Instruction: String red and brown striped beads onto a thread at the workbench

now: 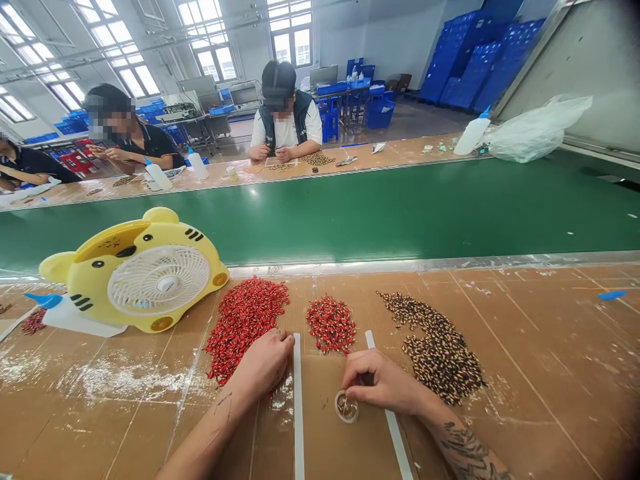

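Brown cardboard stretched before the green belt; the right hand was nearly closed, thumb and fingers at the small clear cup, its grip unclear to me; the left hand, fingers curled, hold hidden, was beside the large red pile; farther out were a smaller red pile, black-and-gold pieces, a yellow fan.

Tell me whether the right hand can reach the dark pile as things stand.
Likely yes: the dark pile lies close beside the right hand, and nothing upright shows between them. The hand is at the cup, though, so it would have to move away first.
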A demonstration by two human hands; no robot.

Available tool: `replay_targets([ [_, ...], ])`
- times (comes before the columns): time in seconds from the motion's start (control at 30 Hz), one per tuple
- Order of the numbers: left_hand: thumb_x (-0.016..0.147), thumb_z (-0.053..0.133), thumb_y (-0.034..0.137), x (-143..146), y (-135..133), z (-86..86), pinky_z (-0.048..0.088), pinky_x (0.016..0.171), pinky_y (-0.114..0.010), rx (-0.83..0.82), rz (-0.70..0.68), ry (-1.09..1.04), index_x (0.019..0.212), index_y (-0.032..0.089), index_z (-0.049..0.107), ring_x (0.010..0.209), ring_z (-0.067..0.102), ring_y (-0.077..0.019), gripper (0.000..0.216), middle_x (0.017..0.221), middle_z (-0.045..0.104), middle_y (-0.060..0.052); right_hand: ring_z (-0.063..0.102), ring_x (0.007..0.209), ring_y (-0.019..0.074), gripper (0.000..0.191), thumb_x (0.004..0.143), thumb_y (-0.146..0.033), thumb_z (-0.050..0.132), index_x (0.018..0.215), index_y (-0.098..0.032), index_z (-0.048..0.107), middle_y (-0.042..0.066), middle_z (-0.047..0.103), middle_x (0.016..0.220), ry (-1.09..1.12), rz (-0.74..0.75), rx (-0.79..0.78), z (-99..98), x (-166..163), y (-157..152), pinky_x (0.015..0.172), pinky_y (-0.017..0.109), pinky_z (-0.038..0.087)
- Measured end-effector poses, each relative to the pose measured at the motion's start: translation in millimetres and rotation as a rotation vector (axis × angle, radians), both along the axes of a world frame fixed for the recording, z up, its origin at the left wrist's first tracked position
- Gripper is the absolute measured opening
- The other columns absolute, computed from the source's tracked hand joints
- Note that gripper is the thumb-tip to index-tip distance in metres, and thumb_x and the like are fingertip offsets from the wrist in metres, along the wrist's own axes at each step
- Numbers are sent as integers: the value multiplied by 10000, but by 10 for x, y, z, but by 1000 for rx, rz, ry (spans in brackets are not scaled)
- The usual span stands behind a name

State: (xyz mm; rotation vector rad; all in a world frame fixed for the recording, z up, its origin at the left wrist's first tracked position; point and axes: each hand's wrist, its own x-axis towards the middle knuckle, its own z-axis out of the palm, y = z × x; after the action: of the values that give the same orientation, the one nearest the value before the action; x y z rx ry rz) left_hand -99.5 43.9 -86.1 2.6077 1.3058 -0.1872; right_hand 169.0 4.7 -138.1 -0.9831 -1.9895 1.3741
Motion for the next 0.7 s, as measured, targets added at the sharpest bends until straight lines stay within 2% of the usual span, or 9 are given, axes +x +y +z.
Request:
replay_targets([
  [0.2, 861, 455, 59, 33, 62, -72, 454, 674, -286, -11, -77, -32, 785, 175, 601, 729, 630, -218, 202, 803, 670, -79, 583, 673, 150, 167, 866, -326, 728, 789, -181, 759, 22, 669, 729, -36, -2, 28, -23, 29, 0, 604, 238, 407],
  [0.33, 856, 455, 75, 8, 68, -141, 419, 639, -265, -2, -44, -162, 749, 186, 585, 671, 600, -185, 202, 743, 648, -45, 573, 686, 152, 242, 900, -384, 693, 791, -174, 744, 29, 647, 729, -40, 48, 128, 18, 31, -36, 624, 245, 413],
  [0.5, 752, 504, 48, 60, 2, -139, 382, 584, -226, -126, 159, -599, 725, 188, 623, 599, 539, -135, 185, 660, 613, 7, 561, 720, 169, 287, 958, -387, 605, 815, -169, 725, 52, 633, 741, -87, 123, 292, 92, 8, -73, 644, 270, 399],
  [0.6, 720, 505, 45, 181, -56, -198, 412, 593, -215, -315, 297, -973, 729, 171, 669, 648, 578, -134, 207, 726, 663, -16, 545, 697, 172, 367, 989, -430, 540, 807, -170, 725, 56, 618, 719, -105, 138, 335, 107, -4, -72, 629, 280, 382],
  [0.7, 729, 573, 89, 302, -103, -310, 465, 667, -239, -561, 376, -1271, 709, 151, 709, 740, 622, -161, 151, 768, 684, -48, 541, 694, 174, 443, 1007, -482, 485, 799, -173, 723, 57, 609, 705, -100, 150, 354, 98, -8, -67, 630, 287, 374],
])
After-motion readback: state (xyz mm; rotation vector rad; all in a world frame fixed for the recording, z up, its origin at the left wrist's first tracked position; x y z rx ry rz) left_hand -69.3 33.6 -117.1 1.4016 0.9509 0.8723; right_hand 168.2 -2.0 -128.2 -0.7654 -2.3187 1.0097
